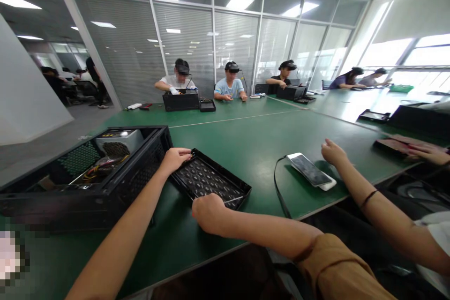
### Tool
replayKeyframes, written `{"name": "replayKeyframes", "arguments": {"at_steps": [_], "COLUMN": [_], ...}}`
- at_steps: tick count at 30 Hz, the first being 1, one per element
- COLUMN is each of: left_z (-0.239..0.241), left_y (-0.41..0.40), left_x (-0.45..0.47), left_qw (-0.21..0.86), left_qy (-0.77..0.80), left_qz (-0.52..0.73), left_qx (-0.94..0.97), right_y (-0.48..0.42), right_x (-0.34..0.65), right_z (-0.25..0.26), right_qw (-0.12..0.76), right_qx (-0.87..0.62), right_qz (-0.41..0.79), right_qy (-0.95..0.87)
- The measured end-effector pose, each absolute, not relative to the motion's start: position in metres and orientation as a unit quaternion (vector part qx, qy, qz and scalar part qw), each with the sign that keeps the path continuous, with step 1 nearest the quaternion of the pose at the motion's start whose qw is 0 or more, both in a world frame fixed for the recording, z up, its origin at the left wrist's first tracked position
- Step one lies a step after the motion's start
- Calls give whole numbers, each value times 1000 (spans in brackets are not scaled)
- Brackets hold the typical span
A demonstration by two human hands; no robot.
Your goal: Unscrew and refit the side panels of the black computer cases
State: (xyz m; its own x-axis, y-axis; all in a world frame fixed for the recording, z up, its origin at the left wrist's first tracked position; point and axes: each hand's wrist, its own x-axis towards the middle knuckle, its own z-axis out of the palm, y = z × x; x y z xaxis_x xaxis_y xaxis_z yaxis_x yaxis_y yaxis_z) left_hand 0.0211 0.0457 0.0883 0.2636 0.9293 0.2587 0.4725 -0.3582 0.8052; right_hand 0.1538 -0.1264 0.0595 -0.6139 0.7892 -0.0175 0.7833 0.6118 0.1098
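A black plastic tray (pixel 211 180) with rows of small cells lies on the green table (pixel 246 145), beside an open black computer case (pixel 105 168). My left hand (pixel 175 157) reaches along the case, and its fingers curl over the tray's far left corner. At the tray's near corner my right hand (pixel 209 212) is closed in a fist on the edge. A thin pale rod (pixel 232 200) shows just beside its knuckles; I cannot tell what it is.
A white phone (pixel 311 171) with a black cable (pixel 279 187) lies right of the tray. Another person's hand (pixel 333 152) rests beside it, and a second hand (pixel 427 153) lies on a dark tray. Several people sit at the far side with black cases (pixel 181 101).
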Motion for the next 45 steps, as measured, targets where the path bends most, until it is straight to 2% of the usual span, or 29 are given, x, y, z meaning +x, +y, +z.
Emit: {"name": "replayKeyframes", "arguments": {"at_steps": [5, 10, 16, 20, 24, 28, 45], "left_z": [68, 52, 41, 35, 30, 27, 24], "left_y": [88, 117, 132, 137, 138, 141, 147], "left_x": [30, 29, 32, 33, 31, 28, 25], "left_qw": [201, 161, 78, 57, 24, 36, 44], "left_qy": [547, 548, 478, 487, 492, 486, 479], "left_qz": [293, 270, 259, 246, 232, 232, 245], "left_qx": [758, 775, 835, 836, 839, 842, 842], "right_y": [-131, -107, -26, 40, 96, 127, 140], "right_x": [157, 197, 243, 238, 216, 202, 202], "right_z": [67, 103, 155, 158, 141, 120, 99], "right_qw": [-6, -145, -273, -339, -332, -321, -326], "right_qx": [465, 491, 583, 535, 533, 547, 546], "right_qz": [-19, 1, 83, 54, 21, 16, 7], "right_qy": [885, 859, 761, 772, 778, 773, 772]}}
